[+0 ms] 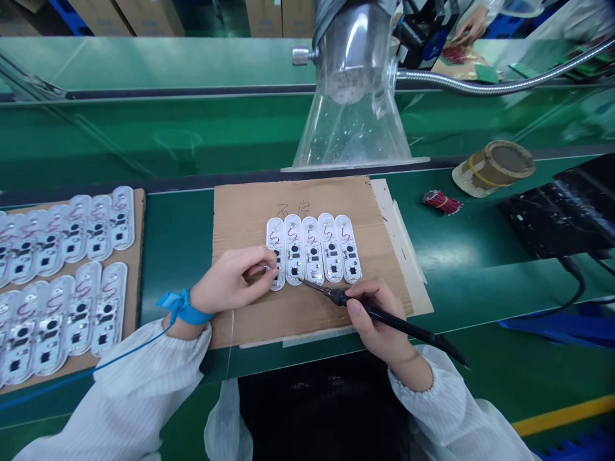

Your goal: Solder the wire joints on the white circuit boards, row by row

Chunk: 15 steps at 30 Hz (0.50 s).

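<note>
Several white oval circuit boards point(312, 246) with thin red wires lie in a row on a cardboard sheet point(245, 224). My right hand point(379, 317) grips a black soldering iron point(398, 326), its tip down at the lower end of the second board point(293, 246) from the left. With thumb and fingers pinched, my left hand point(240, 275) is over the left edge of the leftmost board point(275, 237). A thin strand of solder wire point(232, 333) hangs below this hand; its end at the fingertips is hard to see. A blue wrist strap point(192, 310) circles my left wrist.
More boards point(108, 310) fill another cardboard sheet point(137, 282) at left. A clear fume hood point(353, 121) stands behind the work. To the right are a bundle of red wires point(442, 202), a round container point(494, 168) and a black box point(562, 208). Another person's hand point(468, 27) shows beyond.
</note>
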Available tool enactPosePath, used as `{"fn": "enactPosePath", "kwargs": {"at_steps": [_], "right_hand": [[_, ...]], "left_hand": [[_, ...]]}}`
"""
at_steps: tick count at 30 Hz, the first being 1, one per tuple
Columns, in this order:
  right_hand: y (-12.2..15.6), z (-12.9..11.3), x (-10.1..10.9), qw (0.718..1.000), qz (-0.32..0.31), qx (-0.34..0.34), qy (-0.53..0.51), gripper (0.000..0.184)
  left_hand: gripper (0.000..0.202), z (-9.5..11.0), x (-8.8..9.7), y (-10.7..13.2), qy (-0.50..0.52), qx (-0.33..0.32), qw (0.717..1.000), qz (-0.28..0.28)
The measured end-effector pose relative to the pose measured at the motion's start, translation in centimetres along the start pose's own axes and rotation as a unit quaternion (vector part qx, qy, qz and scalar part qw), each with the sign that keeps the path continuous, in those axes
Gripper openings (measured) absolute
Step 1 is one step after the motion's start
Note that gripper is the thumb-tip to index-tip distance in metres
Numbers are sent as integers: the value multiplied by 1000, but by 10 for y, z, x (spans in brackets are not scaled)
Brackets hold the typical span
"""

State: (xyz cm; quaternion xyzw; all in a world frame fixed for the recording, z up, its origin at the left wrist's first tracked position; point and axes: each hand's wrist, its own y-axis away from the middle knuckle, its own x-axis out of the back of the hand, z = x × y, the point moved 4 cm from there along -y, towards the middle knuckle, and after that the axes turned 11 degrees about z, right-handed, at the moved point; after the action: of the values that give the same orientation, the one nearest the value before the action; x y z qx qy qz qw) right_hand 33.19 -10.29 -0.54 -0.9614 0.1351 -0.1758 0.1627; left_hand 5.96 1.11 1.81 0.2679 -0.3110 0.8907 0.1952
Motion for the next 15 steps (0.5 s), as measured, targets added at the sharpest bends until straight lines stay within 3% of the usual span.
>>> {"fn": "enactPosePath", "kwargs": {"at_steps": [15], "right_hand": [[-4,-8,-1,999,-21,25,16,7]], "left_hand": [[8,0,1,0,4,0,1000,-6]]}}
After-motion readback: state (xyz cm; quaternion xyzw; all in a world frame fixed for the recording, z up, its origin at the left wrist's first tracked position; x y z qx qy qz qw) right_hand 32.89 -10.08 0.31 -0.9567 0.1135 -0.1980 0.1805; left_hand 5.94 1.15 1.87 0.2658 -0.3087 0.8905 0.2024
